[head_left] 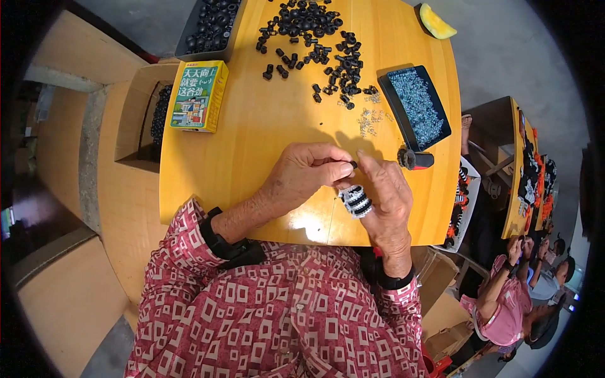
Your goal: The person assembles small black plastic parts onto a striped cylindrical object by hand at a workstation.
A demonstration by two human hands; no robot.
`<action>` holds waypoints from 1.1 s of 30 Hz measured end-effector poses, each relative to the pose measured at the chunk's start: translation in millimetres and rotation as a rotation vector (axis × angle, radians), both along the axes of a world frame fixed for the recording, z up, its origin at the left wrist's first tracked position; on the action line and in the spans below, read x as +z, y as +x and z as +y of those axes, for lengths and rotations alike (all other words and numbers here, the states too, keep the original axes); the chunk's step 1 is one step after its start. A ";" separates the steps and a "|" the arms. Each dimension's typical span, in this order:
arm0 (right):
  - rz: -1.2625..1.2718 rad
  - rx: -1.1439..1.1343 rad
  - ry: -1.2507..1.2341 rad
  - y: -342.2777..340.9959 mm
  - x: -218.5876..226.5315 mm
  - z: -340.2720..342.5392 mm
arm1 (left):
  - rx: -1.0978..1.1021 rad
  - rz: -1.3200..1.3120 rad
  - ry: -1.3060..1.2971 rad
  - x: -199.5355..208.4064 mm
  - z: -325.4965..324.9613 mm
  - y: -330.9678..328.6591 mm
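Observation:
Over the near part of the wooden table [252, 170], both my hands meet. My left hand [302, 176] is closed in a pinch, thumb against index finger, on a small black part [353, 165] that is mostly hidden by the fingertips. My right hand [389, 196] is closed beside it, fingers curled together at the same spot; what it grips is hidden. A black-and-white striped knitted cover [357, 201] wraps the right thumb. Ahead of the hands lie many loose black parts [343, 72] and small clear pieces [372, 120].
A black tray of clear bluish pieces [416, 107] stands right, with a dark brush-like thing [414, 158] below it. Far left are a bin of black parts [211, 28] and a yellow-green carton [197, 97]. A melon slice [436, 22] lies far right. Other people [504, 302] sit to the right.

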State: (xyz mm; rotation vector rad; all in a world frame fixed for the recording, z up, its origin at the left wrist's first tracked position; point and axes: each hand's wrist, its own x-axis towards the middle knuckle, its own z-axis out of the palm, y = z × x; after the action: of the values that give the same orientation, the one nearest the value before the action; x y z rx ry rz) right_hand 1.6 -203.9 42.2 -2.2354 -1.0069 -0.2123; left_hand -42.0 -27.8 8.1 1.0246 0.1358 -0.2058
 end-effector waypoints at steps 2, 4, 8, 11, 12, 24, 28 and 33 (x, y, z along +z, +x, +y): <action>0.015 -0.013 0.053 2.0 -5.3 -0.2 | -0.002 0.004 -0.010 -0.4 0.6 -0.3; -0.035 0.005 0.069 2.3 -6.7 2.4 | 0.015 0.025 -0.029 5.1 -1.9 -0.5; -0.105 0.008 0.106 0.5 -12.1 7.7 | -0.018 -0.061 0.127 -0.4 0.6 -1.2; -0.177 0.044 0.018 3.4 -8.6 2.4 | -0.080 -0.026 0.203 4.2 3.7 0.8; -0.177 0.042 0.017 4.1 -5.4 1.5 | -0.082 -0.027 0.202 3.7 3.9 1.2; -0.111 0.132 -0.127 6.9 12.7 -0.9 | -0.129 0.020 0.056 4.1 7.8 1.3; 0.066 0.108 0.064 10.5 16.2 -6.6 | -0.073 0.037 -0.012 0.9 4.7 -1.0; 0.157 0.095 0.070 10.0 17.9 -8.7 | -0.114 0.097 0.050 3.3 7.1 0.6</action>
State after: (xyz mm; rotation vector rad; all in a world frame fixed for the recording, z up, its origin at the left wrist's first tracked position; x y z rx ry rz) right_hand 11.6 -212.6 60.2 -2.1002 -1.0022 -0.0290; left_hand -41.4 -20.7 11.4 1.0739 0.1710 -0.3574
